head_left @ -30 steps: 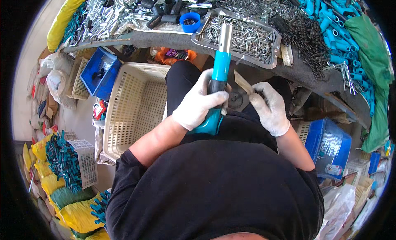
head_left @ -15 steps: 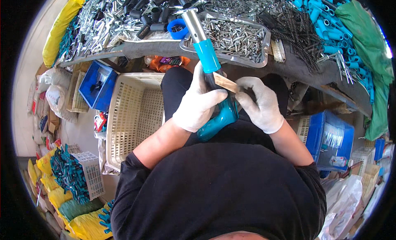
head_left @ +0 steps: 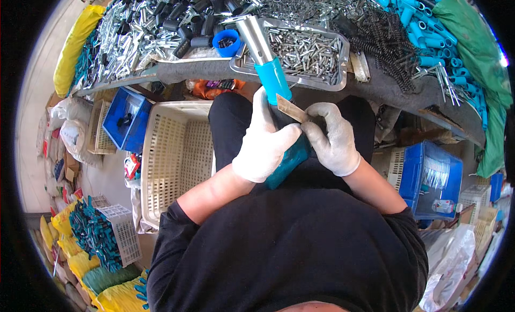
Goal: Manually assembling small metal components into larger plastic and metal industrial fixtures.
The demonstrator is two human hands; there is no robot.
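In my gloved left hand point(head_left: 264, 146) is a teal tool with a shiny metal tube point(head_left: 255, 41) at its top end. A teal collar point(head_left: 272, 79) joins the tube to a darker body, and the lower teal end point(head_left: 288, 164) is partly hidden behind my fingers. The tool leans up and to the left over my lap. My gloved right hand point(head_left: 333, 141) pinches a flat tan strip point(head_left: 290, 109), which looks wooden. The strip lies across the tool just below the collar; whether it presses on it I cannot tell.
Ahead, a bench carries a clear tray point(head_left: 343, 60) of small metal pins, a blue cup point(head_left: 226, 43), dark springs point(head_left: 375, 49) and teal parts point(head_left: 424, 33). A cream basket point(head_left: 153, 167) stands at my left. Blue bins point(head_left: 126, 116) point(head_left: 456, 170) flank me.
My left hand has shifted slightly right, covering more of the tool's lower end. The strip now slants more steeply, and my right hand has come a little closer to the tool.
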